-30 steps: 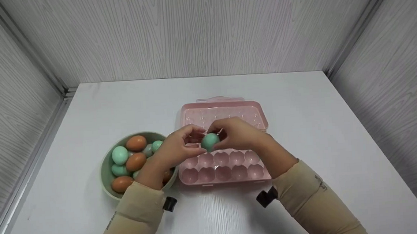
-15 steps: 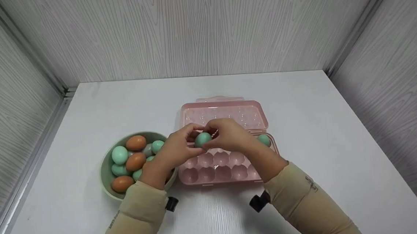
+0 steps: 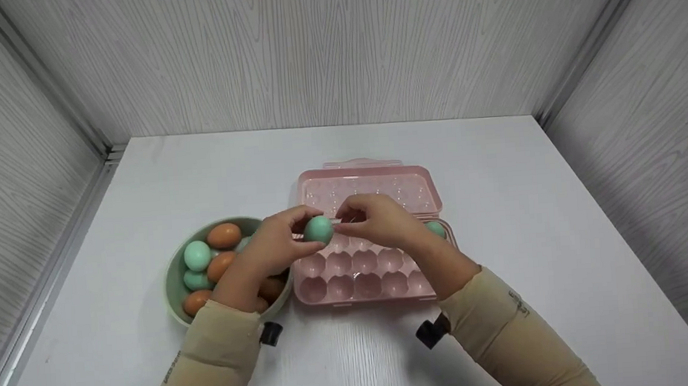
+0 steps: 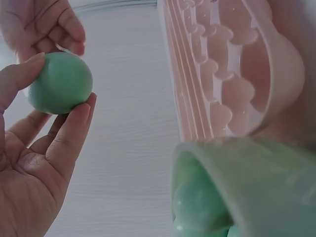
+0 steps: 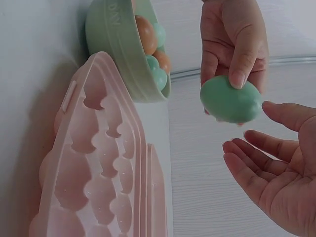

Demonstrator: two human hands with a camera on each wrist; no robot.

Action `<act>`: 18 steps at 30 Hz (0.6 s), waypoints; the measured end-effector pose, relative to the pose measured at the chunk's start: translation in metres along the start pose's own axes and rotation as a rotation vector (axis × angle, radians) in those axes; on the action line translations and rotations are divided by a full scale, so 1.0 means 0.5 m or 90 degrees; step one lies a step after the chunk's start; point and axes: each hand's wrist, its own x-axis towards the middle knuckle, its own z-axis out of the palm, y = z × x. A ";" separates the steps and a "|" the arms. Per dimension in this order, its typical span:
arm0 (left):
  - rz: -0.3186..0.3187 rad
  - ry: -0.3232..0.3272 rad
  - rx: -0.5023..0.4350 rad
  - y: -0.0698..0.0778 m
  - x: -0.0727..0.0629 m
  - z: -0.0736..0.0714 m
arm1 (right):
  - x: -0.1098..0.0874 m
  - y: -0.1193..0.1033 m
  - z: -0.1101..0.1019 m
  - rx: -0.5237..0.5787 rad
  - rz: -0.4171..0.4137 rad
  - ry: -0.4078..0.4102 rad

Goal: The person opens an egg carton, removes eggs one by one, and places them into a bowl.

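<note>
My left hand (image 3: 275, 241) pinches a green egg (image 3: 319, 230) between thumb and fingers, above the left part of the pink egg carton (image 3: 371, 301). In the right wrist view the egg (image 5: 231, 99) lies lengthwise in that grip. Just to its right is my right hand (image 3: 376, 220), thumb and fingers parted with nothing between them. Its thumb tip is close to the egg's end in the right wrist view. Another green egg (image 3: 435, 229) sits in the carton's back right corner, partly behind my right hand and wrist.
A pale green bowl (image 3: 175, 289) heaped with brown and green eggs stands left of the carton, partly under my left forearm. The carton's lid (image 3: 367, 173) lies folded back at the far side. Wood-patterned panels (image 3: 322, 55) enclose the white table (image 3: 500, 176).
The green egg has moved left and now rests in my left hand's grip alone. My right hand has let go of it. The egg in the carton's corner has come into sight.
</note>
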 end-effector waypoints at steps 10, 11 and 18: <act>-0.114 0.033 -0.024 -0.026 -0.031 -0.066 | -0.003 0.023 -0.008 0.011 -0.001 -0.006; -0.115 0.040 -0.004 -0.030 -0.032 -0.073 | -0.003 0.025 -0.008 0.012 -0.002 -0.008; -0.146 0.064 0.029 -0.060 -0.038 -0.108 | -0.007 0.037 -0.009 0.021 0.008 -0.031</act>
